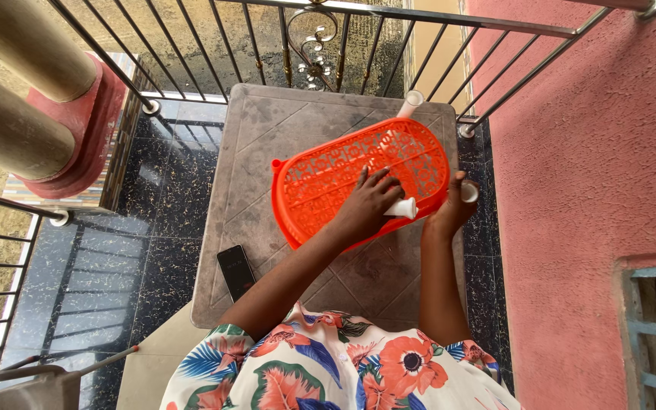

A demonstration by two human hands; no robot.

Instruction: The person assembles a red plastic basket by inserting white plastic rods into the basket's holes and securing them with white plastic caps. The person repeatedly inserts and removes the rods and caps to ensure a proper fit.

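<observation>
An orange perforated plastic shelf tray lies on a grey square table. My left hand rests flat inside the tray near its near-right rim, touching a white plastic tube leg that pokes through the rim. At the tray's right corner, just outside the rim, my right hand grips a second white tube. A third white tube stands at the tray's far corner.
A black phone lies on the table's near-left part. Metal balcony railing runs behind the table, a pink rough wall is close on the right, and beige columns stand at the left.
</observation>
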